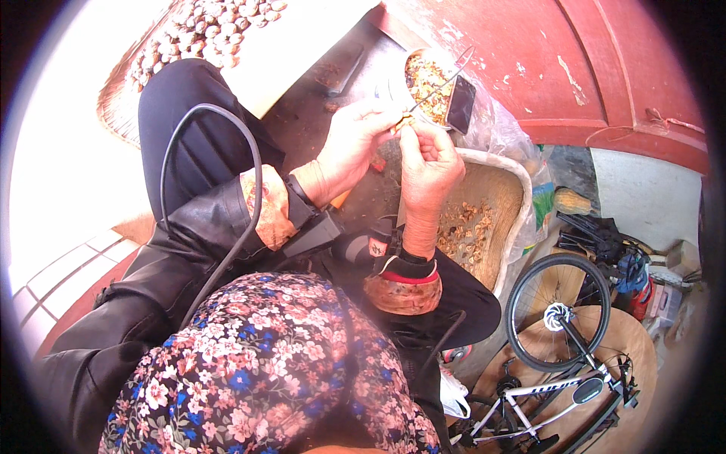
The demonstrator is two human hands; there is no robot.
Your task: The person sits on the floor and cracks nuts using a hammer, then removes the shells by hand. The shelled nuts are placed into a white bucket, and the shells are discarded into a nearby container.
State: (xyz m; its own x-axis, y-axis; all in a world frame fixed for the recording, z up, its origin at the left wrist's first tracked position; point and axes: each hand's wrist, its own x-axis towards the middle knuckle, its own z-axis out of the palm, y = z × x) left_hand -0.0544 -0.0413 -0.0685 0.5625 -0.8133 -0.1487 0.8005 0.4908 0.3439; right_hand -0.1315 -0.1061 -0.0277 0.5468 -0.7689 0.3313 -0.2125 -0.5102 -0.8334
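Observation:
My left hand [354,139] comes in from the left, its thumb and fingertips pinching a small walnut piece [404,121]. From the right, my right hand [429,156] curls its fingers, thumb and forefinger meeting at the same piece. A thin wire [434,92] with a looped end rises from the fingertips; which hand grips it I cannot tell. Just beyond the hands stands a bowl [409,55] of walnut kernels [424,79], a dark phone [461,105] leaning at its right rim. Below the right hand, a pale-rimmed basket [524,181] holds scattered shell pieces [468,224].
Whole walnuts [210,31] lie on a woven tray [113,108] at upper left. A red door [510,62] rises behind the bowl. Clear plastic bags [502,130] sit beside the basket. At lower right are a bicycle [544,391] and a squash [573,201].

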